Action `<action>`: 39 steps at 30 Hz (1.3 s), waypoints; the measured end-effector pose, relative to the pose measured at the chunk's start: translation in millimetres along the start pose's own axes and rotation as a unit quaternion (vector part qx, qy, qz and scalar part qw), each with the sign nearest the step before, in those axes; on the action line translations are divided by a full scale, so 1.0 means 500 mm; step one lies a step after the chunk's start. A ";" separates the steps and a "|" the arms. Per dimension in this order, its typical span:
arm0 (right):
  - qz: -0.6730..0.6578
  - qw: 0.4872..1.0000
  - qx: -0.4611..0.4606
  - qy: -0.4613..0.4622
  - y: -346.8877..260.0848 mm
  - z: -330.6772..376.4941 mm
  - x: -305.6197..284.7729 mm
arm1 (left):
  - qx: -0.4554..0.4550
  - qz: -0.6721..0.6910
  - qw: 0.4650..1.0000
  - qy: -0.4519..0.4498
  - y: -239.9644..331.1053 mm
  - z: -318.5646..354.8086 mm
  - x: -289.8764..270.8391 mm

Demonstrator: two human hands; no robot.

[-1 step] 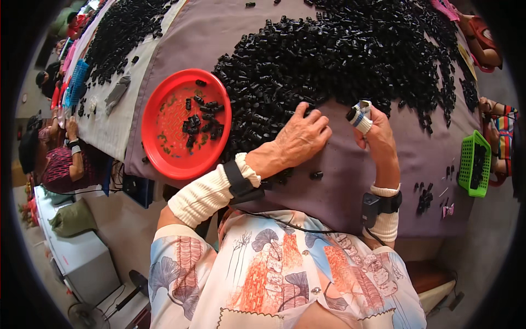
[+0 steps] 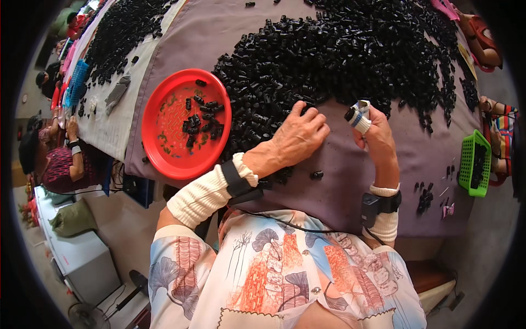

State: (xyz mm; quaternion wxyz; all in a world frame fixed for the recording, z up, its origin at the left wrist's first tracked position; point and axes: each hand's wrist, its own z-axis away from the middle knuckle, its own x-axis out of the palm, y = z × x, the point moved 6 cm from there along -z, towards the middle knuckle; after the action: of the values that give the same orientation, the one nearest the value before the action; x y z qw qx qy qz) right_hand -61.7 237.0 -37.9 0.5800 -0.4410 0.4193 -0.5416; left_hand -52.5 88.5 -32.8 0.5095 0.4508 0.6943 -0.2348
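A large heap of small black cylindrical parts (image 2: 334, 60) covers the table in front of me. My left hand (image 2: 301, 134) lies palm down at the heap's near edge, fingers curled; what is under the fingertips is hidden. To its right, my right hand (image 2: 379, 134) is raised a little above the cloth, fingers bent together. A white band with blue stripes (image 2: 361, 122) wraps one of its fingers. At that band's end the hand pinches a small black part (image 2: 349, 114). Left of the heap sits a red plastic tray (image 2: 153, 142) with several black parts in it.
A purple-grey cloth (image 2: 339, 192) covers the table. At the right edge stands a green basket (image 2: 466, 164) holding black parts; loose parts (image 2: 424, 200) lie near it. Another heap (image 2: 118, 41) spreads on the pale table at left, where a co-worker (image 2: 63, 164) sits. More people sit at right.
My left hand has shifted very slightly left. My right hand has stayed almost in place, and the tray and heap look the same.
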 end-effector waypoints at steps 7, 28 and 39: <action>0.011 1.000 0.012 0.002 0.000 -0.007 0.013 | -0.109 0.038 0.990 0.083 -0.096 0.048 -0.073; 0.048 0.986 -0.041 -0.152 -0.114 0.004 0.187 | -0.330 0.865 0.321 0.198 -0.082 0.088 -0.093; 0.127 0.980 -0.052 -0.143 -0.139 0.003 0.203 | -0.290 0.882 0.307 0.209 -0.079 0.090 -0.097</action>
State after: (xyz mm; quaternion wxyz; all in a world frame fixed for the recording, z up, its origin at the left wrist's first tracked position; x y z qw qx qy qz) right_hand -71.9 134.0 28.7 0.6743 -0.4870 0.4118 -0.3723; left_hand -60.6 15.2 -10.1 0.3495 0.6519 -0.0094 0.6729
